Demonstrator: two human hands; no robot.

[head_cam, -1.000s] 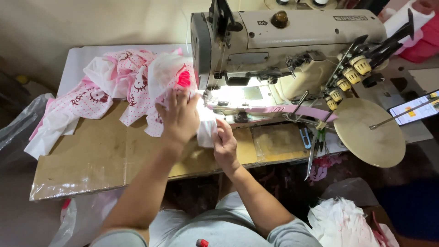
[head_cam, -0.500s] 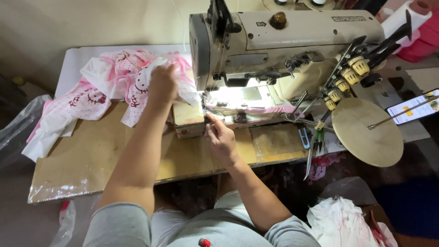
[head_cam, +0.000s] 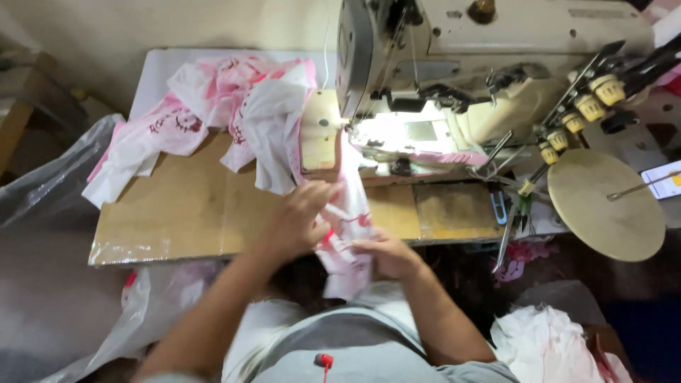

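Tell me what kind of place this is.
Probably a small garment sewing workshop: an industrial sewing machine on a wooden worktable, and a pile of pink-and-white fabric pieces beside it.

arms: your 2 forearms are bare, no sleeves past the elbow | hands: left hand (head_cam: 301,220) and right hand (head_cam: 389,257) ungloved, no rings seen | top: grey with lighter panels | chest: small red earbud (head_cam: 324,360)

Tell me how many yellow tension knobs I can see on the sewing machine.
4, in a diagonal row on the machine's right end: top one, the next, then, and the lowest just above the round disc. Others may be hidden behind.
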